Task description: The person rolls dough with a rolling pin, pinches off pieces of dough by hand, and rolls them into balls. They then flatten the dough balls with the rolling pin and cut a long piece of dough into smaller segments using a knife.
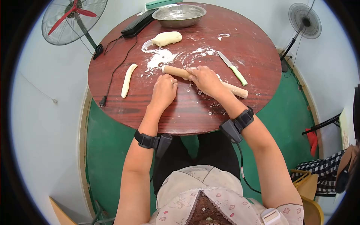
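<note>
A wooden rolling pin (236, 90) lies slantwise on the round red-brown table. My right hand (204, 79) rests on its middle with the fingers curled over it. Just below the pin's left end is my left hand (164, 89), its fingers closed; what they hold, if anything, is hidden. White flour (160, 58) is spread beyond both hands. To the left lies a long strip of dough (129, 80), apart from my hands. A thick roll of dough (167, 38) sits farther back. On the right a knife with a green handle (237, 75) points its blade away from me.
A metal basin (179, 16) stands at the table's back edge, beside a black case (138, 23). A black cable with a plug (102, 101) runs down the left side. Fans stand at the left (74, 17) and right (305, 21), beyond the table.
</note>
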`<state>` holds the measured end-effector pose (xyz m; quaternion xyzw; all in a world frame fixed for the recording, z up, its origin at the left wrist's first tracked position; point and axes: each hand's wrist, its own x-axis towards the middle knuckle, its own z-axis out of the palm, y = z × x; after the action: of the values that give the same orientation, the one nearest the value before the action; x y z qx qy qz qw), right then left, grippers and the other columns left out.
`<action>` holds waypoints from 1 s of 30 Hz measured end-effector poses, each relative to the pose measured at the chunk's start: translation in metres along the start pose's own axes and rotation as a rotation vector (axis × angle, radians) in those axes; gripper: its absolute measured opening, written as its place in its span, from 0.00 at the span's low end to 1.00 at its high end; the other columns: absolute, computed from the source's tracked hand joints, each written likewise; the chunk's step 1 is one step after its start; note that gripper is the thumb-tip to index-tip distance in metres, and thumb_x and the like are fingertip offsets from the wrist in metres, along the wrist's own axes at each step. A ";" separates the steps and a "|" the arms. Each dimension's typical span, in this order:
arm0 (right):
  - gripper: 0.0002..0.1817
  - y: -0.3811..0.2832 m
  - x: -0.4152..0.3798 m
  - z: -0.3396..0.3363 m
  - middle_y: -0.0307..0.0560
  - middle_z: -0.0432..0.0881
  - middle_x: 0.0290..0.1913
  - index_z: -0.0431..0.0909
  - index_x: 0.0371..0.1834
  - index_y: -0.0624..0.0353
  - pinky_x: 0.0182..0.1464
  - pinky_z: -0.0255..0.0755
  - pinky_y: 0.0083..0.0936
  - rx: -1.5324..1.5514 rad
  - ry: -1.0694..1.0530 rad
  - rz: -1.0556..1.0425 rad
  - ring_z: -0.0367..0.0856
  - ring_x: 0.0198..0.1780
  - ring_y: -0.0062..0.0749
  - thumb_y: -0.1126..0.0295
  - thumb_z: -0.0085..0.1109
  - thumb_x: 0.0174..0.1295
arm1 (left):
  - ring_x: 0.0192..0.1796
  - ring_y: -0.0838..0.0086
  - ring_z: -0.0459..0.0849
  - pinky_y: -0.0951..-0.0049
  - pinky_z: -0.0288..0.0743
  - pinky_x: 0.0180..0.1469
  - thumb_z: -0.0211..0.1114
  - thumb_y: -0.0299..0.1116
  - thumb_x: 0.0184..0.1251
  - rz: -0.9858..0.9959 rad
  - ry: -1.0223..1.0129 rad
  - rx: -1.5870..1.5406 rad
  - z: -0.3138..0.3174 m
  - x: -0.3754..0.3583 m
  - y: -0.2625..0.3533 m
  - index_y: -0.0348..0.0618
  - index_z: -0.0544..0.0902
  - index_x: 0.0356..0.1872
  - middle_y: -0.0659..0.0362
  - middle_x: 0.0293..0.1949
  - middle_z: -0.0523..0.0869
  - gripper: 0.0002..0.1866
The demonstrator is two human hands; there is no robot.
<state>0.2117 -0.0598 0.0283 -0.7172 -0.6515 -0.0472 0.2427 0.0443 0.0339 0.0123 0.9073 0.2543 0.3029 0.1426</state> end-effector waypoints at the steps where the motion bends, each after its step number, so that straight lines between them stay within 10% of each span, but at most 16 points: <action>1: 0.18 -0.001 0.000 0.002 0.52 0.78 0.42 0.76 0.57 0.52 0.49 0.71 0.42 -0.049 0.000 -0.001 0.76 0.46 0.48 0.64 0.53 0.64 | 0.42 0.55 0.79 0.61 0.73 0.48 0.61 0.27 0.58 -0.034 0.026 -0.016 0.001 -0.001 -0.002 0.34 0.85 0.31 0.50 0.37 0.83 0.07; 13: 0.18 -0.002 -0.015 0.021 0.45 0.79 0.55 0.75 0.57 0.51 0.55 0.66 0.46 -0.320 0.210 -0.097 0.74 0.58 0.41 0.62 0.47 0.67 | 0.39 0.54 0.79 0.59 0.73 0.45 0.64 0.28 0.56 -0.084 0.129 -0.009 0.003 -0.005 -0.003 0.34 0.84 0.26 0.49 0.32 0.83 0.06; 22: 0.20 0.011 -0.001 -0.006 0.55 0.80 0.47 0.73 0.58 0.58 0.52 0.70 0.40 -0.151 -0.113 0.059 0.76 0.53 0.47 0.61 0.52 0.66 | 0.40 0.52 0.82 0.57 0.74 0.46 0.69 0.36 0.53 -0.081 -0.069 -0.038 -0.009 0.013 0.003 0.34 0.84 0.33 0.45 0.34 0.83 0.14; 30: 0.21 0.019 -0.012 -0.025 0.61 0.81 0.45 0.72 0.55 0.62 0.51 0.71 0.43 0.249 0.023 0.279 0.79 0.48 0.53 0.60 0.54 0.65 | 0.38 0.53 0.83 0.58 0.76 0.42 0.70 0.38 0.51 -0.138 -0.190 0.021 0.013 0.044 0.026 0.38 0.84 0.32 0.47 0.30 0.84 0.13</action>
<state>0.2347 -0.0812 0.0402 -0.7645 -0.5436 0.0598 0.3412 0.0924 0.0347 0.0334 0.9138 0.3047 0.2021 0.1769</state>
